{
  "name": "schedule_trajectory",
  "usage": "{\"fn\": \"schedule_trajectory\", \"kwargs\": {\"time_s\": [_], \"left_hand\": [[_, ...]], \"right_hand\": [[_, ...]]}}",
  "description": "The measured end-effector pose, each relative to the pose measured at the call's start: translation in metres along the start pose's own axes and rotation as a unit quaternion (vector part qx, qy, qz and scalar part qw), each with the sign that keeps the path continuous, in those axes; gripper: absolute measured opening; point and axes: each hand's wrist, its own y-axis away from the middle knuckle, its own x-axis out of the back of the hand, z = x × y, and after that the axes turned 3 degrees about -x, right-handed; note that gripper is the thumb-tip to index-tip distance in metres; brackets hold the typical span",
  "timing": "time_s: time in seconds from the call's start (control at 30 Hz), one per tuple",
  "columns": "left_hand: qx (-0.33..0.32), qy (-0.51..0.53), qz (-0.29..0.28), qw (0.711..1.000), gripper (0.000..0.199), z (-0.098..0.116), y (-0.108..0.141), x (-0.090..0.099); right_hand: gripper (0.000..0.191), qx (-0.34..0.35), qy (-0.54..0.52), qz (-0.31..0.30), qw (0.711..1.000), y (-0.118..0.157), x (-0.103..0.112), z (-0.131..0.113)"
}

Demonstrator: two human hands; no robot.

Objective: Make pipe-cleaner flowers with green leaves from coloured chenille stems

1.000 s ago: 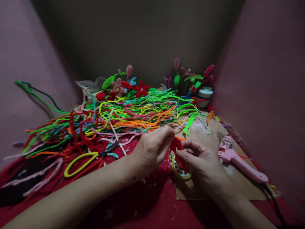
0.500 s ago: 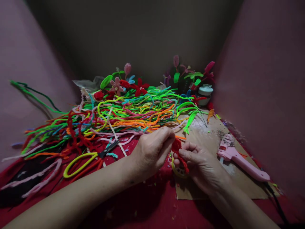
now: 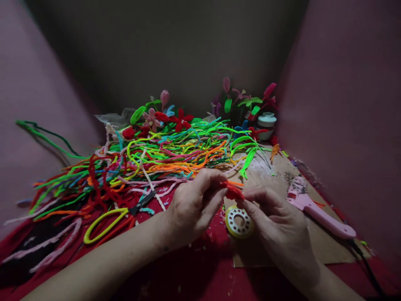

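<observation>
We are holding a small red fuzzy piece [image 3: 234, 192] between our two hands, in the air just below the middle of the view. It is showing a bright, saturated red that is leaning toward orange near its upper left end. It is looking short and compact, with a soft, plush surface and an uneven edge, and it is slanting from ten o'clock down to four o'clock. Our fingers are covering both of its ends, so we are not seeing its full shape.

Our left hand [image 3: 196, 205] is coming in from eight o'clock, its thumb and curled forefinger closing on the piece's left end. Our right hand [image 3: 278, 221] is reaching from four o'clock, thumb and fingertips pinching the other end.

Taking the piece as the dial's centre, a tape roll [image 3: 233, 228] with a holed white hub is lying at six o'clock, partly over the cardboard [image 3: 266, 255]. A pink glue gun [image 3: 322, 215] is resting past three o'clock, yellow-handled scissors [image 3: 133, 210] are lying near nine, a colourful pipe-cleaner pile [image 3: 175, 154] is spreading at ten, and bright green leaves [image 3: 249, 161] are sitting at one.
</observation>
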Motion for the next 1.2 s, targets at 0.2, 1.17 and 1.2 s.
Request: {"fn": "schedule_trajectory", "kwargs": {"time_s": [0.2, 1.17, 1.2], "left_hand": [[0.106, 0.122, 0.01, 0.987, 0.014, 0.009, -0.006, -0.001], [-0.114, -0.116, 0.048, 0.986, 0.033, 0.013, 0.017, 0.017], [-0.114, -0.12, 0.048, 0.985, 0.032, 0.013, 0.018, 0.017]], "right_hand": [[0.023, 0.332, 0.28, 0.023, 0.9, -0.01, 0.016, -0.001], [0.024, 0.382, 0.232, -0.002, 0.895, -0.013, 0.0, -0.003], [0.022, 0.376, 0.227, -0.004, 0.898, -0.013, 0.001, -0.002]]}}
